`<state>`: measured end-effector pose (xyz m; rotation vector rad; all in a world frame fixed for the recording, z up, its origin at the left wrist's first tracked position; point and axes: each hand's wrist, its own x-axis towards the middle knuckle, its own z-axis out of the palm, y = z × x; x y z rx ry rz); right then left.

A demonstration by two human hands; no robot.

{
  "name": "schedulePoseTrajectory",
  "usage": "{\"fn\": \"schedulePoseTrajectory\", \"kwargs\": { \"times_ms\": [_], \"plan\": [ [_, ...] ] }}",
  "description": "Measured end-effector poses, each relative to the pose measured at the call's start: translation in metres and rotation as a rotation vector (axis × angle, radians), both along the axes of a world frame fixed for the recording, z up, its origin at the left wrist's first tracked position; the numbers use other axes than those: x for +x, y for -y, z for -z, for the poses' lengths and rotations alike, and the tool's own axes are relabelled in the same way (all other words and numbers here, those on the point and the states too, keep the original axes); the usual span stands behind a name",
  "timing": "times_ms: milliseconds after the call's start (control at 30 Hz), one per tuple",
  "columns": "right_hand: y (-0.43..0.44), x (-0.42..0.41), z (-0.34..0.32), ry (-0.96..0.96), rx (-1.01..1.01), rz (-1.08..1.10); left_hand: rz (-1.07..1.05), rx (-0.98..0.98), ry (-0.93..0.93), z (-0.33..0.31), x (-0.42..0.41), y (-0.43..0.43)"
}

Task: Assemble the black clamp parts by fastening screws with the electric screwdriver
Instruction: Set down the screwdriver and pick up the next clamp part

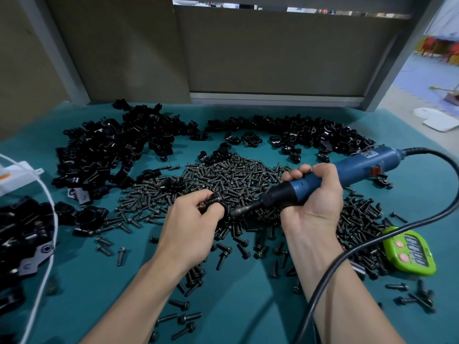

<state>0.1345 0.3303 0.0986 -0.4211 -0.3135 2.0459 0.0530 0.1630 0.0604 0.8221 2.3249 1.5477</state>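
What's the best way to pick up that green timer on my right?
I'd pinch the green timer across its long edges from above: it lies flat, face up, on the teal mat. Approach from its right side, since the black cable passes its left end.

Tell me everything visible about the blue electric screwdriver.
The blue electric screwdriver has a blue plastic-looking body, black front collar, metal bit, red switch and black rear cable. The right hand grips it, tip pointing left toward the black clamp part pinched in the left hand.
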Motion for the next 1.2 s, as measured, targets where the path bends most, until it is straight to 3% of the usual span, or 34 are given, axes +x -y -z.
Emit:
{"fn": "schedulePoseTrajectory", "kwargs": {
  "times_ms": [900, 1200],
  "plan": [
    [0.0054, -0.0020, -0.0021, -0.017, -0.055, -0.006, -0.070, 0.078, 0.027, -0.0016, 0.0043, -0.0021],
    [0.0078, -0.0008, -0.0086, -0.100, 0.112, -0.080, -0.073, 0.099, 0.191, -0.0031, -0.0024, -0.0023]
  ]
}}
